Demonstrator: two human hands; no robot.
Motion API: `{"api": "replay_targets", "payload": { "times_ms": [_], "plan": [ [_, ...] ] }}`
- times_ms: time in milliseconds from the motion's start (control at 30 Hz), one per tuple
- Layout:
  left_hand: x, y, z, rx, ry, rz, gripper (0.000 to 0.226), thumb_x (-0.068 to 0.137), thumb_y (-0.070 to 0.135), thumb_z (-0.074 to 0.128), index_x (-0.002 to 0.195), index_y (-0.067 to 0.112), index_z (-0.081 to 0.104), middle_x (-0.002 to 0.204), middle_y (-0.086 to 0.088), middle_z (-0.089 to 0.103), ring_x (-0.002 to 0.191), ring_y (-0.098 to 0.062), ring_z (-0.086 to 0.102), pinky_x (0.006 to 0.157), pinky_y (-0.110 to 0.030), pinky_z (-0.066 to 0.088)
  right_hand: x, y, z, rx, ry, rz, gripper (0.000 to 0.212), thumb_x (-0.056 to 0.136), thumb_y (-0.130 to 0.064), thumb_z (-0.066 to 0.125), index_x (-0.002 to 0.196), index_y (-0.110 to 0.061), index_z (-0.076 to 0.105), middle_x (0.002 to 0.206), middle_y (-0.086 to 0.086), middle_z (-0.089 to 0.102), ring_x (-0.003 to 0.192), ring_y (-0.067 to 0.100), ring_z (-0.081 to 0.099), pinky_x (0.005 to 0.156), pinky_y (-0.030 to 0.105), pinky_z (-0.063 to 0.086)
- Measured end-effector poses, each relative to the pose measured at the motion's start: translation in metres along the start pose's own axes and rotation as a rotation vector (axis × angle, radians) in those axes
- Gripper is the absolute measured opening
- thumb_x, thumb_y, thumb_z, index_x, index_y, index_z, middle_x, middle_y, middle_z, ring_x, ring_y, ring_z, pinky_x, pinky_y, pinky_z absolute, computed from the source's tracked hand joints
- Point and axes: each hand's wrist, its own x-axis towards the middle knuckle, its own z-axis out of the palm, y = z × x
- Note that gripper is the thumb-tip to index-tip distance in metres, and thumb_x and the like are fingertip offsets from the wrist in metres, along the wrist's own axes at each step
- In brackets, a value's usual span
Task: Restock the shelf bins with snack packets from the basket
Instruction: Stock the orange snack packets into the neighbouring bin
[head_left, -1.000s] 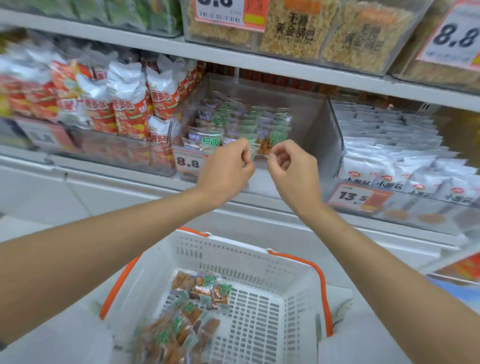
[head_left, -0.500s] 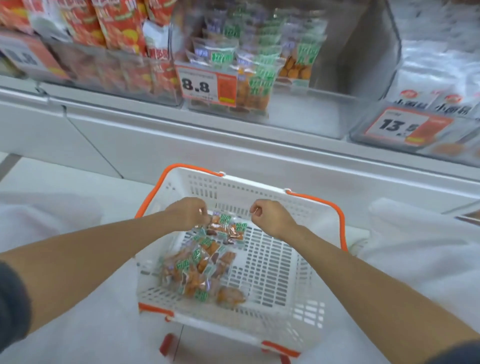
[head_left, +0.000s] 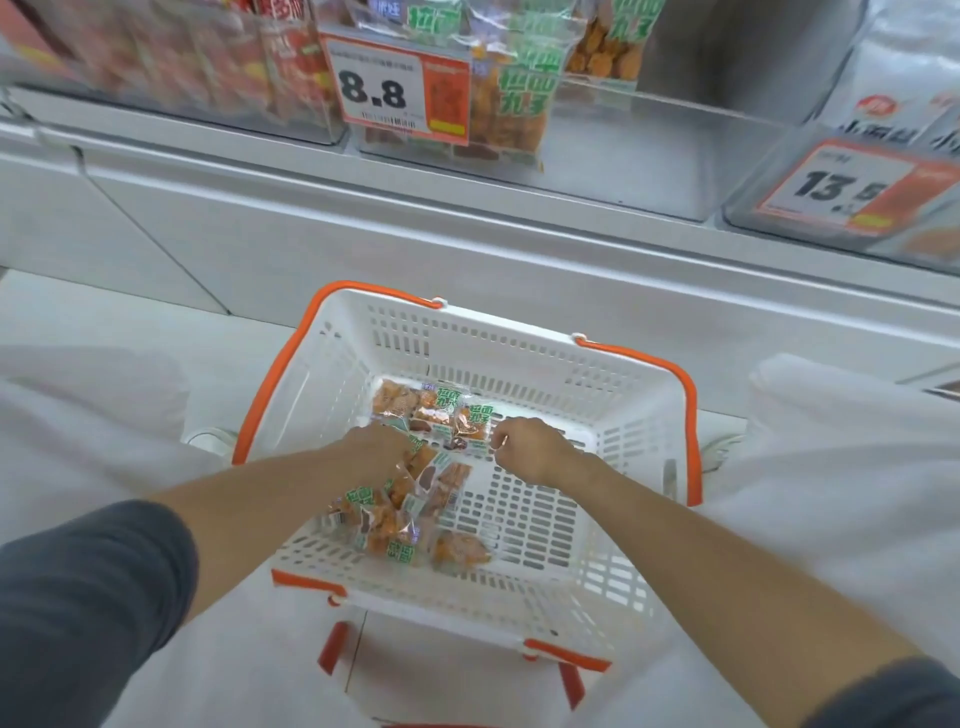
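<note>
A white basket (head_left: 524, 358) with orange handles stands on the floor below me. Several clear snack packets (head_left: 410, 514) with green labels and orange pieces lie in its left half. My left hand (head_left: 376, 449) is down in the pile, fingers curled into the packets and their tips hidden. My right hand (head_left: 524, 449) is beside it, its curled fingers pinching the right edge of the far packet (head_left: 457, 421). Above, the clear shelf bin (head_left: 623, 161) with the 8.8 price tag (head_left: 395, 88) holds the same packets (head_left: 522, 98) in its left part.
A bin of red packets (head_left: 208, 67) sits left of the 8.8 bin. At the right stands a bin of white packets with a 13.5 tag (head_left: 841, 187). A white shelf base (head_left: 467, 234) rises behind the basket. Pale floor lies on both sides.
Both hands left the shelf bin and came down into the basket. They now sit lower, on the packets. My view has tilted down toward the basket.
</note>
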Motion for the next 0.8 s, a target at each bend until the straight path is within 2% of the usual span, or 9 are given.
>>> {"api": "replay_targets", "payload": {
  "times_ms": [200,300,433,500,567,633,667,733,800],
  "plan": [
    [-0.008,0.005,-0.01,-0.022,-0.001,0.003,0.021,0.094,0.024,0.056,0.11,0.015,0.066,0.111,-0.003,0.066,0.103,-0.021,0.062,0.088,-0.03,0.05,-0.012,-0.008,-0.03,0.042,0.052,-0.028,0.018,0.095,-0.018,0.053,0.104,-0.011,0.067,0.113,0.005,0.065,0.095,0.022,0.062,0.087,0.036,0.051],
    [-0.019,0.013,-0.044,-0.185,0.195,0.11,0.013,0.097,0.016,0.053,0.097,0.01,0.064,0.097,-0.003,0.063,0.09,-0.019,0.058,0.079,-0.026,0.045,-0.021,-0.018,-0.057,0.074,0.097,-0.06,0.02,0.094,-0.018,0.057,0.112,-0.012,0.065,0.118,0.006,0.062,0.098,0.019,0.058,0.088,0.03,0.046],
    [-0.052,0.027,-0.107,-0.342,0.4,0.26,0.018,0.099,0.025,0.051,0.087,0.017,0.061,0.087,0.001,0.061,0.08,-0.018,0.057,0.073,-0.029,0.044,-0.044,-0.04,-0.105,0.07,0.042,-0.143,0.063,0.085,-0.036,0.071,0.14,-0.019,0.045,0.131,0.001,0.053,0.116,0.018,0.053,0.102,0.032,0.043],
    [-0.072,0.037,-0.135,-0.389,0.498,0.359,0.026,0.099,0.026,0.051,0.085,0.009,0.063,0.08,-0.002,0.061,0.074,-0.016,0.056,0.067,-0.023,0.04,-0.06,-0.05,-0.125,0.109,-0.006,-0.172,0.082,0.079,-0.046,0.076,0.146,-0.027,0.034,0.13,-0.003,0.05,0.117,0.015,0.051,0.104,0.033,0.041],
    [-0.084,0.045,-0.153,-0.448,0.591,0.421,0.03,0.099,0.026,0.053,0.078,0.006,0.062,0.069,0.0,0.057,0.062,-0.008,0.05,0.059,-0.02,0.034,-0.073,-0.053,-0.138,0.144,0.02,-0.214,0.072,0.077,-0.05,0.076,0.138,-0.028,0.043,0.117,-0.005,0.057,0.106,0.01,0.055,0.094,0.03,0.045],
    [-0.09,0.053,-0.165,-0.533,0.703,0.438,0.037,0.098,0.027,0.054,0.068,0.005,0.055,0.06,-0.001,0.048,0.054,-0.009,0.041,0.055,-0.024,0.03,-0.082,-0.054,-0.146,0.25,0.072,-0.26,0.039,0.082,-0.045,0.074,0.108,-0.021,0.058,0.088,-0.007,0.065,0.077,0.006,0.061,0.07,0.023,0.047],
    [-0.091,0.057,-0.17,-0.588,0.764,0.438,0.041,0.098,0.028,0.054,0.064,0.006,0.049,0.057,-0.002,0.042,0.051,-0.011,0.037,0.053,-0.026,0.029,-0.085,-0.056,-0.15,0.301,0.096,-0.273,0.03,0.086,-0.042,0.071,0.096,-0.017,0.058,0.075,-0.006,0.066,0.064,0.007,0.063,0.058,0.022,0.046],
    [-0.092,0.062,-0.177,-0.721,0.882,0.417,0.046,0.098,0.031,0.053,0.06,0.01,0.041,0.052,-0.001,0.033,0.044,-0.012,0.033,0.047,-0.025,0.028,-0.087,-0.061,-0.156,0.377,0.127,-0.284,0.029,0.09,-0.038,0.066,0.092,-0.012,0.054,0.07,0.003,0.071,0.058,0.018,0.068,0.046,0.024,0.044],
    [-0.095,0.064,-0.183,-0.849,0.987,0.39,0.048,0.098,0.032,0.054,0.057,0.012,0.035,0.049,0.0,0.028,0.039,-0.011,0.03,0.042,-0.023,0.025,-0.091,-0.069,-0.16,0.469,0.129,-0.332,0.027,0.094,-0.034,0.061,0.099,-0.008,0.054,0.074,0.004,0.074,0.061,0.025,0.07,0.044,0.025,0.046]
  ]
}}
